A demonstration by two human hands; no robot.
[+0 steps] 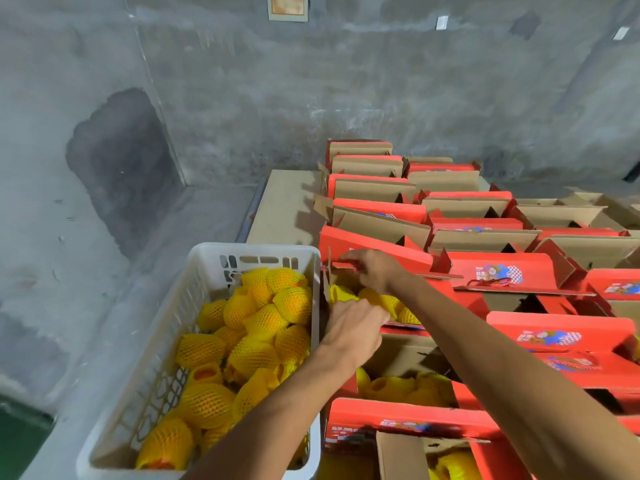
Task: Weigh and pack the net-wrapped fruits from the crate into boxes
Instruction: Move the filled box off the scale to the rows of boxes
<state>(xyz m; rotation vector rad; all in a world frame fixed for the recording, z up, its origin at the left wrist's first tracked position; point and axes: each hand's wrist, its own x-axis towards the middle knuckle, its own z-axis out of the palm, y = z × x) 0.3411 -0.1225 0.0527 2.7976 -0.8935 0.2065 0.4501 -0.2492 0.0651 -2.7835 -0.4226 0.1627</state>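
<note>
A white plastic crate (197,271) at lower left holds several orange fruits in yellow foam nets (263,320). Right of it stand rows of red cardboard boxes (512,271). One open box (349,275) beside the crate's far corner has netted fruits (384,301) inside. My left hand (353,327) rests knuckles-up on the near side of that box, over the fruits; what its fingers hold is hidden. My right hand (375,270) pinches the box's far flap edge. A nearer open box (405,389) also holds netted fruits.
Red boxes with brown flaps raised fill the right side up to the grey concrete wall (311,81). A bare cardboard sheet (284,206) lies behind the crate. Grey floor runs along the left. No scale is in view.
</note>
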